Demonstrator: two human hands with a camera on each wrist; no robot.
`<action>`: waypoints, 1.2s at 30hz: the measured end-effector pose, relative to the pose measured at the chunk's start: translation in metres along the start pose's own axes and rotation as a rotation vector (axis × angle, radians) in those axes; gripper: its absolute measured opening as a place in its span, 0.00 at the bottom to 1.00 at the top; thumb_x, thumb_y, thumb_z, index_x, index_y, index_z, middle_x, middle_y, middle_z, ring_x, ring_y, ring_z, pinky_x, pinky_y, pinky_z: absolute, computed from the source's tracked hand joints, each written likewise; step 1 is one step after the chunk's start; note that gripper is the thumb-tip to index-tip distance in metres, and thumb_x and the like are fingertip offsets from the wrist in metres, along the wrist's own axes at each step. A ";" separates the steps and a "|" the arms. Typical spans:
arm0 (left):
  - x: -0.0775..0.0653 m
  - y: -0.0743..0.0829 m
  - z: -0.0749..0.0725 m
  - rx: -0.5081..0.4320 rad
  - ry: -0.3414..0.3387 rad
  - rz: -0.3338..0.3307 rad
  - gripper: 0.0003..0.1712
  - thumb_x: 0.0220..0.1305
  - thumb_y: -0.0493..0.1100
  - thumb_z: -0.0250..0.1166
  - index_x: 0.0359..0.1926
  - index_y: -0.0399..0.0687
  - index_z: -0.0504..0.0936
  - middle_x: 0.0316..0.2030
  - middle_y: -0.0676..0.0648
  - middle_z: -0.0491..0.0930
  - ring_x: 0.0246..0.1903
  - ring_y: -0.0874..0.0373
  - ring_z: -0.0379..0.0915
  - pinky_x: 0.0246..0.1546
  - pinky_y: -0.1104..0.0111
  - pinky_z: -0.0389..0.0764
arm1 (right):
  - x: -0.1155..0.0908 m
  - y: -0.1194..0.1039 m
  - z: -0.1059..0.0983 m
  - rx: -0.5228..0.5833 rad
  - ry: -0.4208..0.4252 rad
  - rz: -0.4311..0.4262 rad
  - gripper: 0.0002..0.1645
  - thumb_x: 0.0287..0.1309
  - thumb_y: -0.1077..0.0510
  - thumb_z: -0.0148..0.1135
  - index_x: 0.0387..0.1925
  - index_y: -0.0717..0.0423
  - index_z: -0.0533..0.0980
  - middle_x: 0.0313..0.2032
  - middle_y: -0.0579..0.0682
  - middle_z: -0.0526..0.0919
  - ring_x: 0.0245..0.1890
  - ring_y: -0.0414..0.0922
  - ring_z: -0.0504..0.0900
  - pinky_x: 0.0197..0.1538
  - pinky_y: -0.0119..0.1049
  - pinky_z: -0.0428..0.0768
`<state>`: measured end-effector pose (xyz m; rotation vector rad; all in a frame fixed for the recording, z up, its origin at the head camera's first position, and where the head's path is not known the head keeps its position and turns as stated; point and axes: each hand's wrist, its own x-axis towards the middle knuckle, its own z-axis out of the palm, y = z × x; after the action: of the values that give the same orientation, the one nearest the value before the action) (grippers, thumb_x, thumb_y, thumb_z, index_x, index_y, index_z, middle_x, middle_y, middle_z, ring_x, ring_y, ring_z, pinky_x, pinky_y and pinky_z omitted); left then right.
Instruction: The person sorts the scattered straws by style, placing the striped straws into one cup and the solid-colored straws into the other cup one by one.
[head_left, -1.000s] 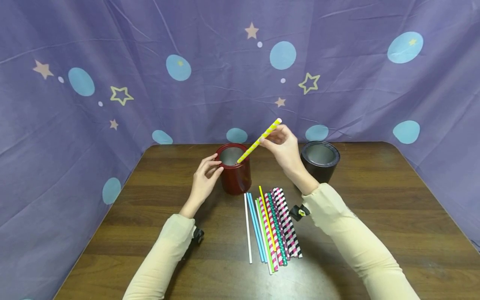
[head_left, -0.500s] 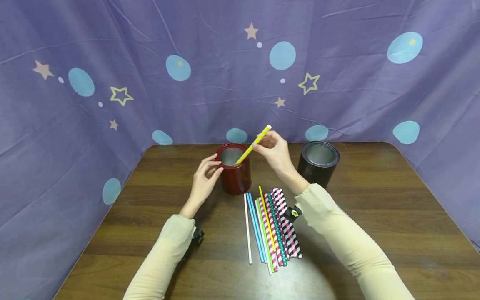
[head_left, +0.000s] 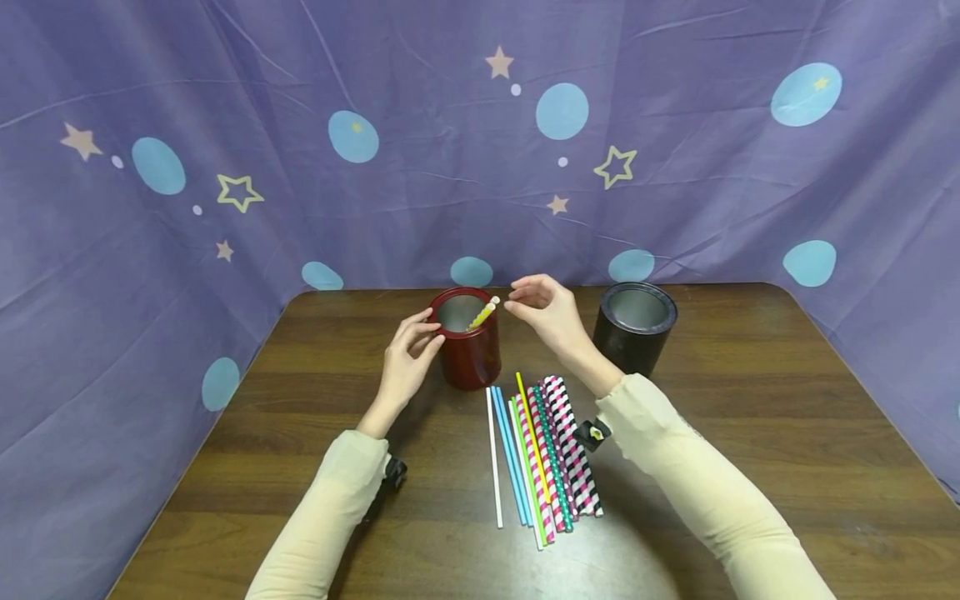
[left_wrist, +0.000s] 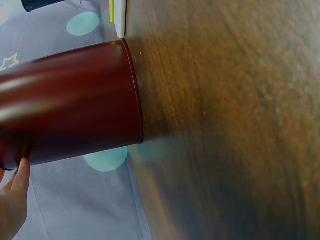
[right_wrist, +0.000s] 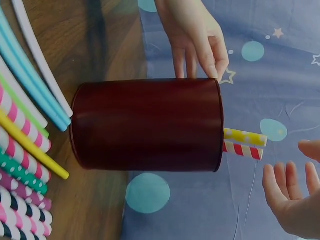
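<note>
My left hand (head_left: 405, 367) rests its fingertips and thumb against the left side of the dark red canister (head_left: 471, 362), at its rim. Inside that upright canister leans a yellow-and-white paper straw (head_left: 483, 314), its top poking out on the right. The right wrist view shows a red-and-white striped straw (right_wrist: 245, 150) protruding beside it. Just right of the rim, my right hand (head_left: 551, 312) hovers with fingers loosely bent and nothing between them, apart from the straws. Loose straws (head_left: 536, 467) in several colours lie side by side on the table in front of the canister.
A black canister (head_left: 636, 329) stands to the right, behind my right forearm. The wooden table (head_left: 262, 467) ends at a purple curtain (head_left: 450, 167) with stars and blue ovals.
The yellow-and-white straw has moved down and left into the red canister. My right hand has let go of it and is now beside the rim. My left hand stays put.
</note>
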<state>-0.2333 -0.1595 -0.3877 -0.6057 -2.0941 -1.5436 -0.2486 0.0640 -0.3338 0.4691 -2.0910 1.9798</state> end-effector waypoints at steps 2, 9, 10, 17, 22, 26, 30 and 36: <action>0.000 0.000 0.000 0.001 0.000 0.000 0.11 0.54 0.27 0.59 0.39 0.23 0.74 0.51 0.29 0.67 0.52 0.40 0.65 0.48 0.52 0.72 | -0.003 0.001 -0.003 -0.013 -0.020 0.008 0.16 0.47 0.68 0.63 0.40 0.69 0.73 0.36 0.65 0.78 0.31 0.38 0.77 0.37 0.24 0.75; -0.001 0.000 -0.001 -0.004 0.002 0.001 0.11 0.54 0.27 0.59 0.39 0.24 0.74 0.52 0.30 0.67 0.52 0.40 0.65 0.48 0.51 0.72 | -0.010 0.006 -0.015 -0.059 -0.095 0.050 0.14 0.48 0.68 0.61 0.40 0.66 0.73 0.35 0.61 0.79 0.32 0.39 0.78 0.35 0.25 0.77; 0.000 0.000 -0.001 -0.007 0.002 0.000 0.11 0.54 0.27 0.59 0.39 0.24 0.74 0.52 0.30 0.67 0.52 0.40 0.65 0.49 0.51 0.72 | -0.011 0.007 -0.016 -0.062 -0.108 0.054 0.14 0.48 0.68 0.61 0.40 0.67 0.73 0.35 0.60 0.79 0.32 0.39 0.78 0.35 0.25 0.77; 0.001 0.001 -0.001 -0.004 0.003 -0.007 0.11 0.54 0.27 0.59 0.39 0.23 0.74 0.52 0.30 0.67 0.52 0.39 0.65 0.49 0.59 0.73 | -0.018 0.017 -0.024 -0.085 -0.184 0.049 0.15 0.48 0.71 0.58 0.41 0.69 0.72 0.36 0.67 0.78 0.33 0.40 0.79 0.36 0.25 0.77; 0.001 0.002 -0.001 -0.002 0.000 -0.005 0.11 0.54 0.28 0.59 0.39 0.23 0.74 0.52 0.30 0.67 0.52 0.40 0.65 0.49 0.62 0.74 | -0.024 0.026 -0.030 -0.160 -0.246 0.073 0.15 0.48 0.69 0.59 0.41 0.68 0.72 0.36 0.64 0.78 0.36 0.46 0.79 0.37 0.26 0.77; 0.001 0.002 -0.001 -0.015 0.005 -0.005 0.11 0.54 0.27 0.59 0.39 0.23 0.74 0.52 0.30 0.67 0.52 0.40 0.65 0.49 0.61 0.74 | -0.029 0.033 -0.035 -0.204 -0.292 0.097 0.16 0.48 0.68 0.60 0.42 0.67 0.73 0.37 0.64 0.78 0.38 0.51 0.78 0.38 0.28 0.77; 0.000 0.001 0.000 -0.014 0.005 -0.002 0.11 0.54 0.27 0.59 0.39 0.24 0.74 0.52 0.31 0.67 0.52 0.41 0.65 0.49 0.62 0.74 | -0.035 0.040 -0.040 -0.216 -0.329 0.124 0.16 0.48 0.68 0.60 0.42 0.67 0.73 0.38 0.65 0.78 0.37 0.53 0.77 0.36 0.32 0.78; 0.000 0.000 0.001 -0.009 0.009 0.008 0.10 0.53 0.26 0.59 0.39 0.24 0.74 0.51 0.31 0.68 0.50 0.40 0.67 0.49 0.66 0.74 | -0.043 0.049 -0.048 -0.253 -0.370 0.136 0.15 0.48 0.68 0.59 0.41 0.68 0.73 0.37 0.62 0.78 0.35 0.50 0.78 0.36 0.28 0.78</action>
<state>-0.2335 -0.1590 -0.3882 -0.6087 -2.0772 -1.5497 -0.2302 0.1171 -0.3917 0.7037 -2.6191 1.7654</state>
